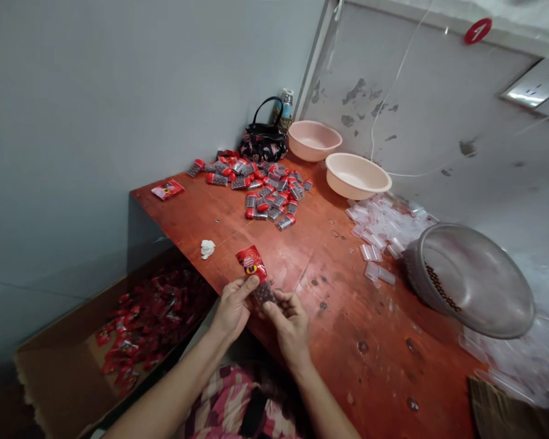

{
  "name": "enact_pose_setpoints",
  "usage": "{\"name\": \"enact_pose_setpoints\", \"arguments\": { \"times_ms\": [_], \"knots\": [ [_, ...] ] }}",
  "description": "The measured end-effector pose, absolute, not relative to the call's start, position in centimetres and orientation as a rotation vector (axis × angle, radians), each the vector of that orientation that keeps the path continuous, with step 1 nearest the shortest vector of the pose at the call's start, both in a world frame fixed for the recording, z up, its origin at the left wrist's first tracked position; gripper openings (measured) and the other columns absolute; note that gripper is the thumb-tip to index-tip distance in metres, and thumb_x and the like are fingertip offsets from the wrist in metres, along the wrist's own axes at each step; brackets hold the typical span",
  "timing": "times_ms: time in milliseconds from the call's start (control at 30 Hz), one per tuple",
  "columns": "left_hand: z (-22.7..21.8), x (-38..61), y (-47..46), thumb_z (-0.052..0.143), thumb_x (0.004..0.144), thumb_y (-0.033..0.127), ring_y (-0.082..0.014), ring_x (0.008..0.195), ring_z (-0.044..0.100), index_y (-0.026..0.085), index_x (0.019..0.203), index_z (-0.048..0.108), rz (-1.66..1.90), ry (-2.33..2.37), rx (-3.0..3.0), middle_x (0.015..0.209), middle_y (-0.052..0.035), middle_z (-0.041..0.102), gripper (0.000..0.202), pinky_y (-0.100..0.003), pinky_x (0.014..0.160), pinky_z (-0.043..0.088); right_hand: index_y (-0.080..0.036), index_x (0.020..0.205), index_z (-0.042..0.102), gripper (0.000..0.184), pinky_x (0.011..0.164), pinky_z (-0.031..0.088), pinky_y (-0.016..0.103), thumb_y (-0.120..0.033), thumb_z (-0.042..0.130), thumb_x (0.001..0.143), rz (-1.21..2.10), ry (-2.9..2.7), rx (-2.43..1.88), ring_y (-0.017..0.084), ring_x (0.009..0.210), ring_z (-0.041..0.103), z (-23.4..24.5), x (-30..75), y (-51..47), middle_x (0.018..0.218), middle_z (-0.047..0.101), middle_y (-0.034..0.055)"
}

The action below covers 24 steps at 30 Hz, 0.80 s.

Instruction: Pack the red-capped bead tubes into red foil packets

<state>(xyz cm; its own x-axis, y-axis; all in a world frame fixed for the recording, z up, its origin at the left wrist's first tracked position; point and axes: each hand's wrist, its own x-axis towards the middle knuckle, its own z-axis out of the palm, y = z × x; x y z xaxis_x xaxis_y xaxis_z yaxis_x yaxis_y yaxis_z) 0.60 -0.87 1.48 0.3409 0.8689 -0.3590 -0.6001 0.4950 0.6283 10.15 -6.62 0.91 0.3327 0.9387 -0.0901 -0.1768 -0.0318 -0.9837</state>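
Observation:
My left hand point(234, 305) is closed, its thumb pressing the lower end of a red printed packet point(255, 262). Just below the packet is a small clear plastic container point(264, 294) full of dark balls, partly inside or against it; I cannot tell which. My right hand point(290, 323) pinches the container's lower end between thumb and fingers. Both are held over the table's near edge. Further back on the red table point(329, 256) lies a pile of similar filled containers point(269, 189) with red caps.
A cardboard box point(64, 372) of red packets stands below left. On the table are a white crumpled scrap point(207, 249), a red packet point(168, 189), a handbag point(263, 146), a pink basin point(315, 139), a cream basin point(357, 175), clear tubes point(375, 225) and a tilted metal bowl point(480, 274) holding brown balls.

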Motion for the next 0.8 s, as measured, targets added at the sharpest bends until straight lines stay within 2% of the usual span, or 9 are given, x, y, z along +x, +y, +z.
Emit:
{"name": "enact_pose_setpoints", "arguments": {
  "times_ms": [100,200,333,467,600,667,733,800],
  "knots": [
    [1.0,0.6,-1.6,0.066,0.067,0.028,-0.0088,0.046,0.049,0.008,0.066,0.065,0.944,0.726,0.445,0.053,-0.0026,0.059,0.019,-0.020,0.045,0.038,-0.017,0.083,0.054,0.018,0.056,0.050,0.025,-0.026,0.065,0.071,1.230,-0.616,-1.167,0.012,0.056,0.061,1.1,10.0,-6.2,0.069,0.064,0.0002],
    [0.7,0.6,-2.3,0.066,0.067,0.024,-0.0068,0.048,0.048,0.009,0.062,0.065,0.950,0.713,0.434,0.054,-0.0015,0.058,0.016,-0.018,0.048,0.039,-0.016,0.082,0.054,0.020,0.053,0.049,0.023,-0.024,0.067,0.069,1.248,-0.590,-1.146,0.011,0.052,0.060,1.3,10.2,-5.8,0.066,0.063,-0.0011],
    [0.8,-0.3,-2.4,0.065,0.069,0.022,-0.0098,0.052,0.052,0.008,0.062,0.064,0.891,0.654,0.450,0.057,-0.0034,0.059,0.016,-0.022,0.053,0.043,-0.018,0.074,0.049,0.025,0.046,0.046,0.019,-0.021,0.071,0.064,1.303,-0.704,-1.149,0.008,0.046,0.056,1.4,10.7,-5.2,0.059,0.059,-0.0055],
    [1.2,-2.0,-2.1,0.062,0.072,0.020,-0.0144,0.060,0.058,0.007,0.065,0.065,0.836,0.614,0.450,0.063,-0.0066,0.062,0.015,-0.029,0.064,0.047,-0.020,0.068,0.042,0.032,0.038,0.041,0.019,-0.026,0.072,0.060,1.365,-0.854,-1.182,0.008,0.041,0.051,1.4,10.6,-3.8,0.061,0.056,-0.0067],
    [1.5,-4.2,-2.1,0.059,0.074,0.020,-0.0194,0.076,0.061,0.008,0.075,0.067,0.854,0.594,0.372,0.078,-0.0098,0.067,0.014,-0.036,0.080,0.046,-0.019,0.065,0.042,0.034,0.042,0.038,0.018,-0.031,0.073,0.058,1.275,-1.156,-1.272,0.008,0.047,0.048,1.4,9.0,-2.2,0.063,0.054,-0.0057],
    [1.1,-5.9,-2.4,0.059,0.074,0.024,-0.0236,0.088,0.060,0.010,0.084,0.066,0.911,0.624,0.360,0.092,-0.0127,0.066,0.019,-0.040,0.084,0.044,-0.018,0.067,0.045,0.033,0.046,0.038,0.018,-0.032,0.073,0.058,1.235,-1.371,-1.295,0.009,0.051,0.048,1.4,8.2,-1.6,0.062,0.054,-0.0053],
    [0.0,-8.2,-3.1,0.059,0.074,0.035,-0.0272,0.102,0.054,0.014,0.098,0.063,1.031,0.718,0.302,0.115,-0.0133,0.058,0.032,-0.043,0.088,0.042,-0.019,0.071,0.047,0.031,0.046,0.036,0.018,-0.033,0.072,0.060,1.200,-1.553,-1.287,0.009,0.052,0.047,1.5,7.9,-1.1,0.061,0.054,-0.0054],
    [-1.8,-11.2,-3.8,0.057,0.071,0.045,-0.0277,0.106,0.053,0.019,0.108,0.056,1.077,0.926,0.211,0.126,-0.0129,0.050,0.045,-0.043,0.088,0.043,-0.019,0.073,0.049,0.026,0.047,0.035,0.018,-0.034,0.068,0.065,1.106,-1.670,-1.310,0.009,0.052,0.046,1.5,8.4,-0.5,0.060,0.053,-0.0054]
  ]
}}
